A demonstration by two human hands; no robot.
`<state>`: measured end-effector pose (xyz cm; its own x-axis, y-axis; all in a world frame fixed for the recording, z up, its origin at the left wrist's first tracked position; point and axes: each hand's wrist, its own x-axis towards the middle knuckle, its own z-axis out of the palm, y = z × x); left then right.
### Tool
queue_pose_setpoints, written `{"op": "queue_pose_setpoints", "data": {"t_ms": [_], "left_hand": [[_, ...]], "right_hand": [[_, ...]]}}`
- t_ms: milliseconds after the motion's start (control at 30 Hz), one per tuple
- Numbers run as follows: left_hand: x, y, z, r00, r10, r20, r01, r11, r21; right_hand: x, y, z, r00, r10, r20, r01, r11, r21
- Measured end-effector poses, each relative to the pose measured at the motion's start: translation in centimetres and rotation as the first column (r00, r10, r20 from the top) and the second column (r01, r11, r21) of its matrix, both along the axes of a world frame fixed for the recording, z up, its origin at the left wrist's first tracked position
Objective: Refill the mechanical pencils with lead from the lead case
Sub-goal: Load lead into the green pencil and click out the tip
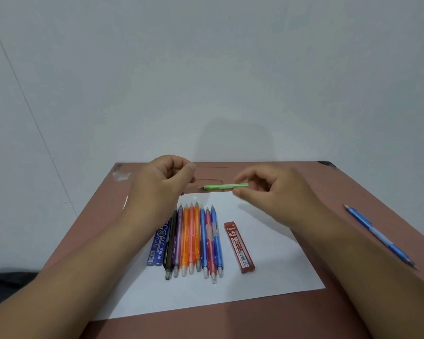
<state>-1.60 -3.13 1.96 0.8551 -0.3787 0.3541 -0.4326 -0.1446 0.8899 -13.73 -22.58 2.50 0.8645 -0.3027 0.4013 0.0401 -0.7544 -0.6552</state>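
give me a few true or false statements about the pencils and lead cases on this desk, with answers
1. The green pencil lies crosswise beyond the far edge of the white paper. True.
2. The red lead case lies left of the pencil row. False: it lies to the right; the blue lead case is on the left.
3. A blue pencil lies apart on the bare table, off the paper. True.
4. The right hand grips the red lead case. False: that case lies untouched on the paper.
5. The left hand has its fingers curled, thumb against fingertips. True.
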Motion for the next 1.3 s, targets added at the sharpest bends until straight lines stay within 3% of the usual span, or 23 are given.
{"op": "queue_pose_setpoints", "data": {"t_ms": [67,167,500,867,1033,1300], "left_hand": [[-0.2,-0.1,-0.1,0.999,-0.019,0.031,0.018,0.999,0.036],[-0.4,-0.1,-0.2,0.996,-0.062,0.065,0.057,0.995,0.087],[-1.3,0.0,0.0,0.985,-0.139,0.106,0.123,0.982,0.143],[-1.0,-0.2,-0.3,0.975,-0.164,0.151,0.142,0.979,0.146],[-0.4,0.1,-0.2,0.976,-0.186,0.115,0.176,0.98,0.095],[1.5,-0.5,-0.8,0.951,-0.107,0.291,-0.027,0.907,0.421]], "right_hand": [[0.1,-0.3,-0.1,0.987,-0.008,0.159,0.033,0.987,-0.154],[0.4,-0.5,-0.4,0.976,-0.025,0.216,0.089,0.952,-0.294],[1.1,0.0,-1.1,0.96,0.038,0.276,0.086,0.902,-0.423],[1.4,-0.4,-1.2,0.959,0.028,0.281,0.105,0.888,-0.447],[1.3,-0.9,-1.1,0.942,0.005,0.334,0.126,0.921,-0.369],[1.1,-2.0,-1.5,0.93,-0.034,0.365,0.152,0.942,-0.3]]}}
